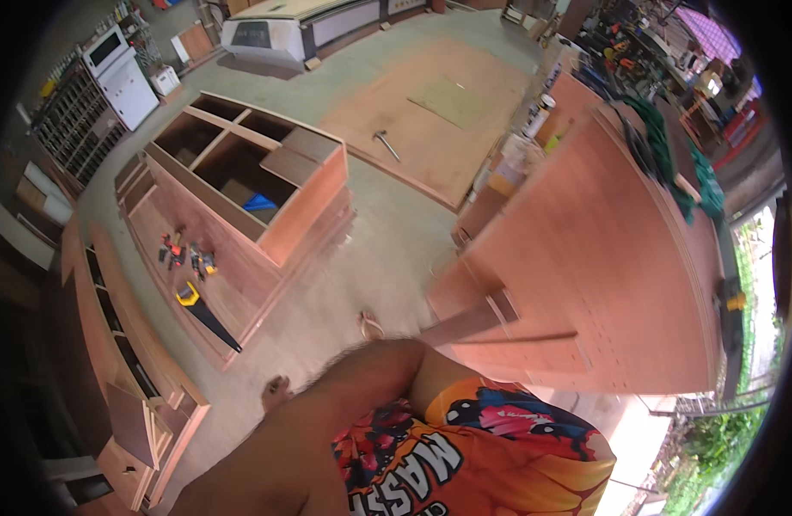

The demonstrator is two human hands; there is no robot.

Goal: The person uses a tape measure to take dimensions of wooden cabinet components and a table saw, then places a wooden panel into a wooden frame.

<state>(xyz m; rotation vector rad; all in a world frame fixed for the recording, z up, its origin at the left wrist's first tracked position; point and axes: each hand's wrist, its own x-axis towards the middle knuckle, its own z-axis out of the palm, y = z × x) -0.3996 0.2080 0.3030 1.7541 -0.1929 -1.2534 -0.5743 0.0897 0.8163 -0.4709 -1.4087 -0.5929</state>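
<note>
Neither of my hands shows. One of my bare arms crosses the lower middle, bent at the elbow, and its hand lies outside the picture. The printed orange shirt fills the area beside it. Ahead and left, a handsaw with a yellow and black handle lies on a reddish wooden panel. Beyond the saw, red and black power tools rest on that same panel. An open wooden cabinet frame stands beside them, with a blue object inside.
A large curved wooden panel rises at right, with wooden pieces near its base. A hammer lies on a flat board farther off. Another long wooden frame lies at left. My feet are on the concrete floor.
</note>
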